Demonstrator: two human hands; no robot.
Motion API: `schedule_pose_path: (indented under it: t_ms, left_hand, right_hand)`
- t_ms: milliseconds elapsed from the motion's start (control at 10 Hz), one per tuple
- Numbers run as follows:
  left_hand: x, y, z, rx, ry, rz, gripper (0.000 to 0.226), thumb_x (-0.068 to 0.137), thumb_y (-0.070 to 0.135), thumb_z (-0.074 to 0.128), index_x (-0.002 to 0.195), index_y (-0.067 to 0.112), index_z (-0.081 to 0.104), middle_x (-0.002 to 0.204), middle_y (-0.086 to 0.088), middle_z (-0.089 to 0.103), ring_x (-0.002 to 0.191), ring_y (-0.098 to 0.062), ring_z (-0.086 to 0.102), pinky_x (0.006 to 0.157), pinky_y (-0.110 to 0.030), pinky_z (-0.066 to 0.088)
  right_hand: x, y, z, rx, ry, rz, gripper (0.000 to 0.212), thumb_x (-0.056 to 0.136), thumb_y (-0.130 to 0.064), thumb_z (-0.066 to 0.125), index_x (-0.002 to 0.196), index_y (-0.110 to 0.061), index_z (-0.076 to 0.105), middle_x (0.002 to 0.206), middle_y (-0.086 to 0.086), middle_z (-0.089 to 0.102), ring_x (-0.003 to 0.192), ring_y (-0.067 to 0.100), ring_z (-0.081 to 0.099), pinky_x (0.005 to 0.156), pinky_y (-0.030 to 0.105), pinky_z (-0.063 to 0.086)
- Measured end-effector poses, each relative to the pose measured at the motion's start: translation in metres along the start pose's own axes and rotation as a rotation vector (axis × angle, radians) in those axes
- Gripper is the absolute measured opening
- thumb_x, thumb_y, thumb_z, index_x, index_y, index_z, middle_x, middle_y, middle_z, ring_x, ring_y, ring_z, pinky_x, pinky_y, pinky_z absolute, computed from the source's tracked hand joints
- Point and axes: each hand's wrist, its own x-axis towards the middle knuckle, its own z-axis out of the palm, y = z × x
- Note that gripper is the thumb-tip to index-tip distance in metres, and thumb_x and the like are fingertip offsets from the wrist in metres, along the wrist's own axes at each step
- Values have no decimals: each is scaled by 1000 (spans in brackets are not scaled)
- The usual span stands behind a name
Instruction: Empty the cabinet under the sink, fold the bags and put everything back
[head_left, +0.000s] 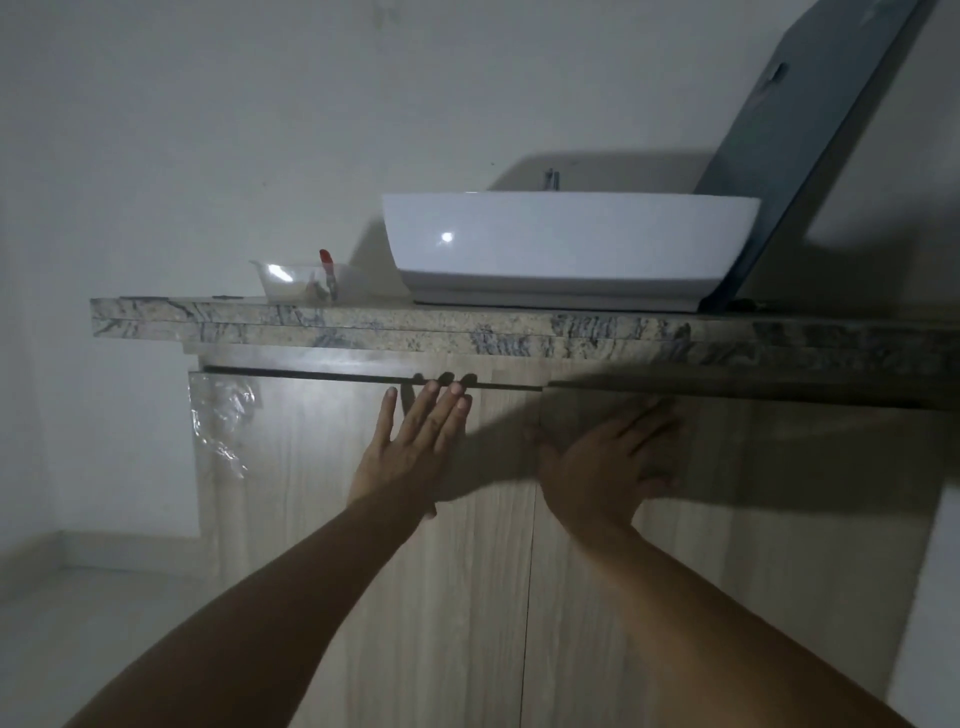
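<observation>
**Two flat hands on shut cabinet doors**

Both palms pressed against wood-grain cabinet (467, 597) fronts below stone counter (363, 325). Left hand (415, 441) spread, fingers straight, fingertips near top edge of left door (322, 493). Right hand (602, 467) likewise flat, in shadow, on right door (753, 519). White basin (566, 249) above; clear tub (301, 280) beside it.
</observation>
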Motion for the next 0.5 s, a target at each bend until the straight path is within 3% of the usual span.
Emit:
schedule_pose_path:
  t_ms: [200,300,400,500]
  left_hand:
    - [-1,7,-7,-86,-32,-24,124,82,43,68,141,9,-35,140,-9,-50,129,-29,-45,113,-54,-16]
    - [-6,5,-15,-97,-57,-4,117,86,45,62,142,9,-33,144,-10,-45,134,-31,-40,118,-55,-3]
    - [-3,-3,-39,-127,-228,50,125,79,50,67,143,8,-31,144,-12,-46,134,-33,-39,119,-54,0]
    - [-2,-10,-67,-158,-441,148,121,77,54,68,148,14,-23,149,-12,-41,136,-36,-35,116,-57,-5]
  right_hand:
    - [-1,3,-1,-6,-17,-17,136,71,-80,54,146,6,-19,158,29,-10,146,46,-1,106,74,19]
    - [0,9,-10,-20,-92,-48,137,70,-74,63,148,4,-18,158,27,-14,146,45,-8,106,73,18]
    - [2,14,-33,-19,-233,-90,133,72,-62,71,150,-1,-18,157,23,-25,145,43,-17,109,67,23]
    - [8,23,-69,-60,-489,-105,126,76,-54,73,151,-9,-18,159,16,-23,149,37,-7,110,60,33]
